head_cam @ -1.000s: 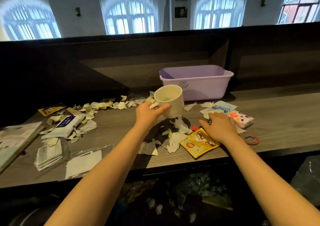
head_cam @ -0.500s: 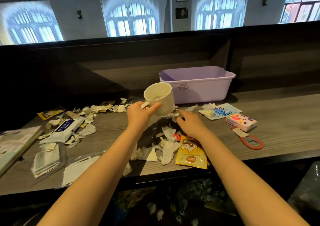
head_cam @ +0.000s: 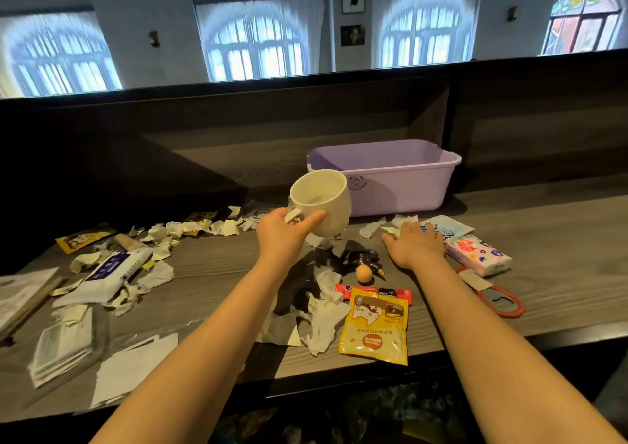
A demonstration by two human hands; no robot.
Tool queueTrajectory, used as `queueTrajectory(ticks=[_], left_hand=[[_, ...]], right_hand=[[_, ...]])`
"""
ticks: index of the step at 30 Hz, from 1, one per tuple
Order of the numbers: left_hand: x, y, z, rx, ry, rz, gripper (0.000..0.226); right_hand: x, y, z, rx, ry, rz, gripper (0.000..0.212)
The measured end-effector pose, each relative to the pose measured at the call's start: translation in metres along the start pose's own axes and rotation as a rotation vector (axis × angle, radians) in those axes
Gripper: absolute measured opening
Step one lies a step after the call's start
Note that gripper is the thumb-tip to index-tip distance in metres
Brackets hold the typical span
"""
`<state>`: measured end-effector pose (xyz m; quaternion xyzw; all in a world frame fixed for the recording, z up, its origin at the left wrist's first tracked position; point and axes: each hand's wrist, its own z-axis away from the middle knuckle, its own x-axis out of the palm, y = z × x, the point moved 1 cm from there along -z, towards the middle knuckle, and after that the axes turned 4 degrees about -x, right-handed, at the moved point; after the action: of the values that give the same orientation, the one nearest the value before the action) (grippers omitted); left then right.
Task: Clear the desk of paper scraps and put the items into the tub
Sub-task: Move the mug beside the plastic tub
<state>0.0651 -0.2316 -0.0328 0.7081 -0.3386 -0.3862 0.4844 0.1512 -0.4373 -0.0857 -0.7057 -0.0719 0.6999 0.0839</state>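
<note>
My left hand grips a cream mug by its handle, tilted and lifted above the desk, just left of the lilac tub. My right hand lies flat with spread fingers on white paper scraps in front of the tub. More torn scraps lie between my arms and in a band to the left. A yellow pouch, a red sachet and a dark figurine with an orange ball lie near the front edge.
A tissue pack, red-rimmed scissors and a blue packet lie at the right. A wet-wipe pack, a yellow sachet, plastic sleeves and a book lie at the left. A dark partition rises behind the desk.
My right hand left the yellow pouch, reached under the mug, then moved right onto the scraps before the tub. The mug shifted slightly left. The figurine now shows.
</note>
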Motion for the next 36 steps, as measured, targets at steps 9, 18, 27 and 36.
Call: queueTrajectory(ticks=[9, 18, 27, 36], left_hand=[[-0.002, -0.004, -0.008, 0.007, -0.001, -0.013, 0.027], [-0.001, -0.002, -0.006, 0.01, 0.015, 0.019, 0.024], [0.036, 0.015, 0.01, 0.015, -0.122, 0.018, 0.031], [0.066, 0.023, 0.012, 0.024, -0.1, -0.03, 0.036]], right_hand=[[0.005, -0.044, -0.001, -0.317, -0.141, -0.21, 0.044], [-0.015, -0.03, 0.013, -0.279, 0.093, -0.833, 0.04], [-0.043, 0.049, 0.039, 0.026, 0.184, -0.046, 0.048], [-0.027, 0.049, 0.049, -0.131, 0.115, -0.173, 0.044]])
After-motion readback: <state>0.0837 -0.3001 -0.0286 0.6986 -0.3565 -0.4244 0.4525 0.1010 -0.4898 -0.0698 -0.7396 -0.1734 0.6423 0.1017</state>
